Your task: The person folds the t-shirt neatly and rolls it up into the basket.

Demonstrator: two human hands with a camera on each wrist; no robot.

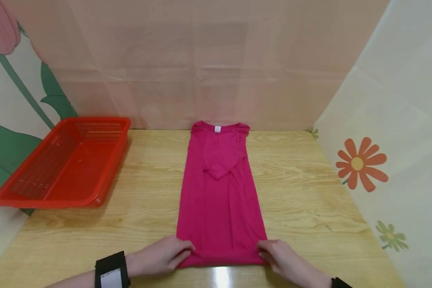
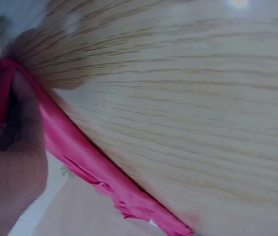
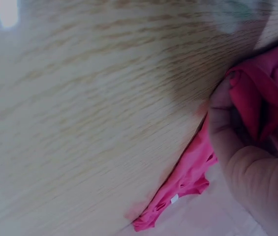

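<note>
A magenta shirt lies in a long narrow strip on the table, its sides and sleeves folded inward and its collar with a white tag at the far end. The near edge is turned up in a short fold. My left hand pinches the left corner of that fold, and my right hand pinches the right corner. In the left wrist view, fingers sit inside the folded fabric. The right wrist view shows the thumb and fingers around the doubled edge of cloth.
A red plastic basket with perforated sides stands at the left of the wooden table. Behind the table hangs a pinkish sheet. On the right rises a pale panel with printed flowers.
</note>
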